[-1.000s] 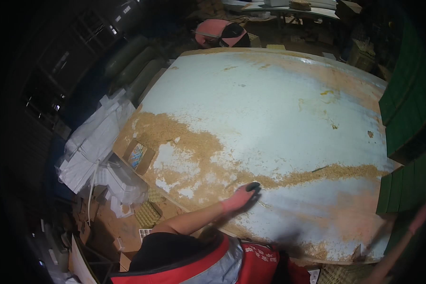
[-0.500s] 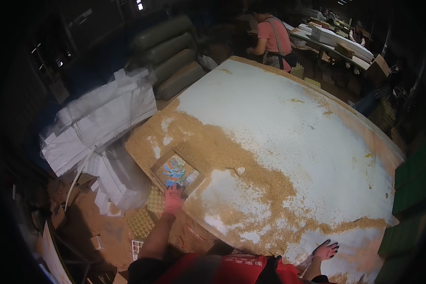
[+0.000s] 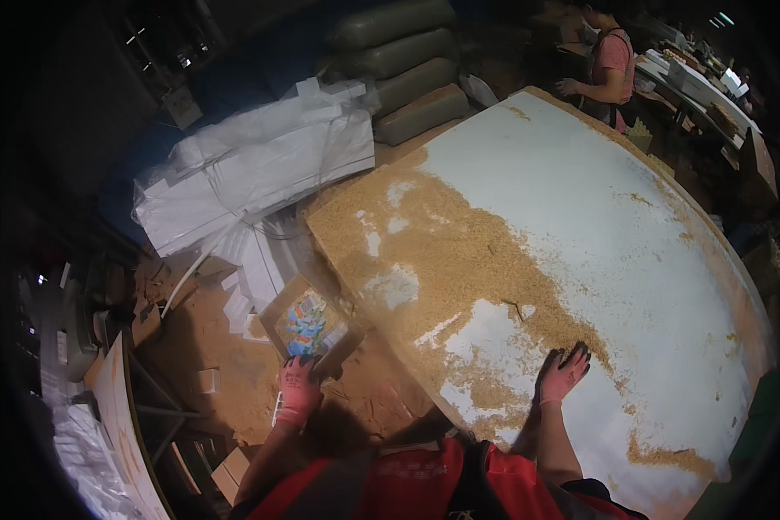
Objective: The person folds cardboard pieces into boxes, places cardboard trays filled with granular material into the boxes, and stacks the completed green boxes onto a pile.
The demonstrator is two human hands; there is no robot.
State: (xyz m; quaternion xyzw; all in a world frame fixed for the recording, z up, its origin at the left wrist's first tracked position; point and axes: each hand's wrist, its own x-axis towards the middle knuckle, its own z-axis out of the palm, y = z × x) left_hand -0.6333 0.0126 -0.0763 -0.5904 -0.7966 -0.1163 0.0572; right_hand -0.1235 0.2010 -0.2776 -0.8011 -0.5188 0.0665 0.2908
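A shallow, open brown cardboard box [image 3: 276,302] is off the table's left edge, above the floor. Blue, white and yellowish printed packets [image 3: 306,325] lie in it. My left hand [image 3: 300,390], in a pink glove with dark fingertips, grips the box's near side; the thumb is partly hidden. My right hand [image 3: 566,374], in a matching glove, lies on the large pale table [image 3: 667,303] with fingers stretched and nothing held. Its fingertips reach the edge of a layer of tan husks or sawdust [image 3: 477,238] spread over the table's left part.
Plastic-wrapped white boards or boxes [image 3: 260,173] are stacked beyond the box on the left. Filled sacks [image 3: 399,91] are piled at the far side. A person in a pink top [image 3: 613,65] stands past the table's far corner. A board [image 3: 117,425] leans at lower left.
The box has left the tabletop and moved out past its left edge in my left hand. My right hand has slid left and farther in across the table. The view has turned left.
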